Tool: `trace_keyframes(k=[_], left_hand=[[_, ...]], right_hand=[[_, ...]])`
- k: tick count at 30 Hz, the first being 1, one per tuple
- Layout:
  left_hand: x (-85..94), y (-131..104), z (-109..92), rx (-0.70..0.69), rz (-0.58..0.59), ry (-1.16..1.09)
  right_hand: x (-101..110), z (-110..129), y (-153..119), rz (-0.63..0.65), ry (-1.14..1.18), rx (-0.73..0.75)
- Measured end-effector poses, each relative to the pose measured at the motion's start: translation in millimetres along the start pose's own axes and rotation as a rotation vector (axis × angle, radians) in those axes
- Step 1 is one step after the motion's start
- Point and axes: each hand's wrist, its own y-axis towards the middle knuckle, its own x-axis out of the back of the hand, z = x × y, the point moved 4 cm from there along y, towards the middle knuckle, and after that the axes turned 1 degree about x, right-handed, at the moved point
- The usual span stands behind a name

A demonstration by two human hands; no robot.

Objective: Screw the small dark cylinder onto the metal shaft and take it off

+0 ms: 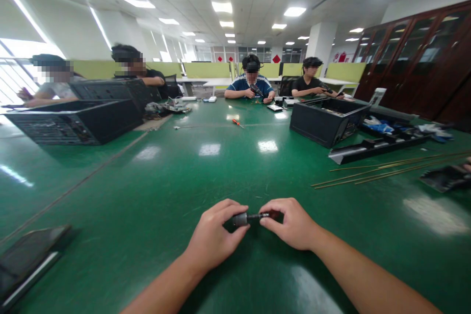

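Observation:
In the near middle of the head view, my left hand [221,228] is closed around a short dark-grey metal cylinder [241,219]. A thin dark rod [253,216] reaches from the cylinder toward my right hand [290,223]. Thumb and fingers of that hand pinch the rod's far end, where a small silvery tip and a dark reddish-brown part [274,214] show. Whether the cylinder and the rod are one piece I cannot tell. Both hands are just above the green tabletop [184,171].
Black computer cases stand at the left [73,122] and right [327,120]. Thin brass-coloured rods [368,174] lie at right, near a dark metal rail [375,147]. A screwdriver [237,122] lies farther off. A dark flat object [29,260] is near left. Several people sit across.

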Motion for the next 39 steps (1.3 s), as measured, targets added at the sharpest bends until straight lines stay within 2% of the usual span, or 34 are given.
trace_keyframes(k=[16, 33, 36, 39], left_hand=[[4.6, 2.8, -3.6, -0.004, -0.025, 0.032], [3.0, 2.7, 2.0, -0.005, -0.025, 0.068], [14.5, 6.0, 8.9, 0.023, -0.090, 0.171], [42.7, 10.3, 27.8, 0.179, -0.222, 0.301]], right_hand=[[5.3, -2.5, 0.6, -0.013, -0.003, -0.023], [12.4, -5.5, 2.6, -0.022, -0.047, -0.020], [16.2, -14.7, 4.4, -0.046, -0.039, -0.068], [17.4, -24.7, 6.0, -0.048, -0.013, -0.121]])
